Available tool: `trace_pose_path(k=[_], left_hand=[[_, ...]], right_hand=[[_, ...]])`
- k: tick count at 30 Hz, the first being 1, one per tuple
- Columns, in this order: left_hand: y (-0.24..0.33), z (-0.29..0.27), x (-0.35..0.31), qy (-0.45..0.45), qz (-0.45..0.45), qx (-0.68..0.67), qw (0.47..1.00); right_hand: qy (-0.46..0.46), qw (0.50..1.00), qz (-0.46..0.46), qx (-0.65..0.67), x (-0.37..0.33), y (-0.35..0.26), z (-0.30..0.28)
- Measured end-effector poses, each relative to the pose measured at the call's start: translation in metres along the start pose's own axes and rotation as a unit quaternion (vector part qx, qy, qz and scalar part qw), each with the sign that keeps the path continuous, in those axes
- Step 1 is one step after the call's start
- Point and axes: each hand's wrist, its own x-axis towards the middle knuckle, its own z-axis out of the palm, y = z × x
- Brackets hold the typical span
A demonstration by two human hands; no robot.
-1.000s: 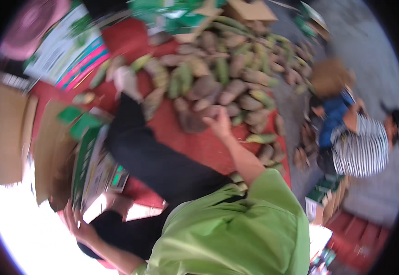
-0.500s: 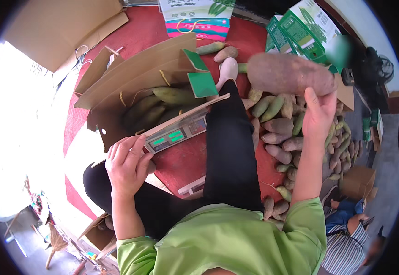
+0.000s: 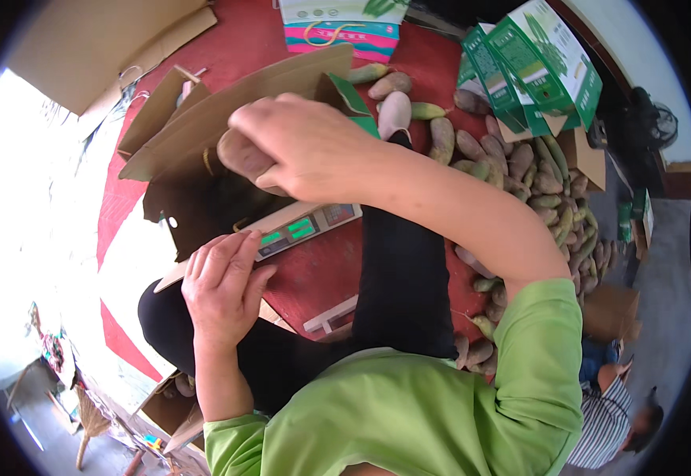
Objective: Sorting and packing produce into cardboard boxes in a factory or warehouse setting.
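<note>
**Reddish-brown root (image 3: 244, 157) in the right hand (image 3: 306, 149), above an open cardboard box (image 3: 238, 97)**

In the head view, the right arm reaches across the body, and its fingers are closed around the root, the thumb below. The root sits over the mouth of the box, its blunt end pointing left; whether it touches the box I cannot tell. The inside of the box is dark and largely hidden by the hand.

The left hand (image 3: 222, 289) lies at the near edge of the box, fingers slightly bent and thumb apart (whether they clasp the cardboard is not clear). Just beside that edge, a scale panel (image 3: 288, 232) shows a lit green display.

A dark-trousered leg (image 3: 405, 278) stretches forward over a red floor covering (image 3: 441, 67), ending in a pale shoe (image 3: 395, 113). To its right spreads a heap of roots (image 3: 548, 184), some brown, some green. Beyond the heap stand green-and-white cartons (image 3: 532, 71), and a pink-and-blue box (image 3: 341, 38) is at the top. At lower right is another person (image 3: 602, 420) in a striped shirt; at lower left, a straw broom (image 3: 92, 412).
</note>
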Motion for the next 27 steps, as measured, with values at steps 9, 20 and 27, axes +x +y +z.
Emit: trace_pose_path(k=[9, 20, 27], left_hand=[[-0.003, 0.006, -0.005, 0.004, -0.009, 0.008, 1.000], [-0.016, 0.015, -0.012, 0.006, 0.013, 0.046, 0.999], [-0.026, 0.023, -0.015, 0.049, 0.041, 0.070, 0.996]], right_hand=[[-0.123, 0.990, 0.034, -0.055, 0.002, 0.001, -0.004], [0.078, 0.915, 0.388, 0.077, -0.271, 0.066, -0.089], [-0.054, 0.759, 0.645, 0.071, -0.529, 0.029, -0.004]])
